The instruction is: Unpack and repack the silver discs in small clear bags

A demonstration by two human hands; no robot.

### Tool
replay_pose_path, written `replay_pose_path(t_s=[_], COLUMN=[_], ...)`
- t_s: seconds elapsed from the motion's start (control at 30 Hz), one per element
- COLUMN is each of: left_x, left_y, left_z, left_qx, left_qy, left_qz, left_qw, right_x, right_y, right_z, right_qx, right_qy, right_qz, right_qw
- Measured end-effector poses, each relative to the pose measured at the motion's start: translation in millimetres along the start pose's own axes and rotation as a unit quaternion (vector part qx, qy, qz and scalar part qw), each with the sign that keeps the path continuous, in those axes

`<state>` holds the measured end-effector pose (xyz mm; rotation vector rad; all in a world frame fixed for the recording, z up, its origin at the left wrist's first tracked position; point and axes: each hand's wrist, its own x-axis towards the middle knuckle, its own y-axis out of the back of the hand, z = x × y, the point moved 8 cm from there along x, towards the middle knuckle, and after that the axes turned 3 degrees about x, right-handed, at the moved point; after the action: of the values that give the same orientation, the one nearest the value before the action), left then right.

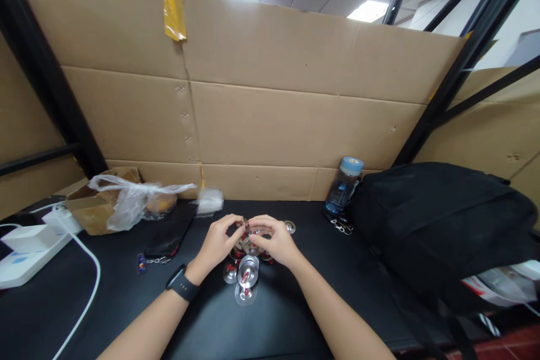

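My left hand (220, 241), with a dark watch (182, 283) on its wrist, is closed in a pinch at the middle of the black table. Facing it, my right hand (275, 241) is closed too, its thumb and fingers bent inward. Between the fingertips shows a small shiny round piece (245, 223), partly hidden by the fingers, and both hands touch it. Below and behind the hands lies a pile of shiny silvery and see-through discs (248, 273) with red parts. One more disc (289, 226) lies just beyond my right hand.
A cardboard wall (261, 124) closes off the back. To the right stand a blue-lidded bottle (343, 188), keys (341, 227) and a black backpack (442, 219). On the left are a plastic bag (130, 202), a black pouch (171, 236), a power strip (29, 259) and a white cable (95, 275).
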<state>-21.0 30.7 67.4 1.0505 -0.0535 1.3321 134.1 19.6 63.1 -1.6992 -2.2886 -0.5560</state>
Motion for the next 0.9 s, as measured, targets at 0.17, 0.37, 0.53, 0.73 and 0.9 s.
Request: replay_pose_path(t_s=[0.17,0.37,0.53,0.73,0.9], left_x=[-1.8,0.0,5.1,2.3,-1.9], left_y=[-5.2,-2.1,16.6,30.7,29.0], left_z=[16.3,19.1,-26.0,-86.9,-94.3], left_qx=[0.016,0.064,0.150,0.153,0.146], left_qy=[-0.043,-0.043,0.013,0.066,0.075], left_qz=[-0.031,-0.034,-0.059,-0.107,-0.131], left_qw=[0.998,0.996,0.987,0.980,0.978], right_x=[-5.4,-5.7,2.7,-2.3,-7.6], right_y=[1.9,2.1,50.7,116.0,123.5], right_z=[3.1,3.5,9.2,40.5,58.5], right_qx=[0.008,-0.049,-0.183,-0.345,-0.380], right_qy=[-0.002,0.008,0.012,-0.081,-0.125], right_qz=[0.027,0.009,0.068,0.044,0.012], right_qw=[1.000,0.999,0.981,0.934,0.916])
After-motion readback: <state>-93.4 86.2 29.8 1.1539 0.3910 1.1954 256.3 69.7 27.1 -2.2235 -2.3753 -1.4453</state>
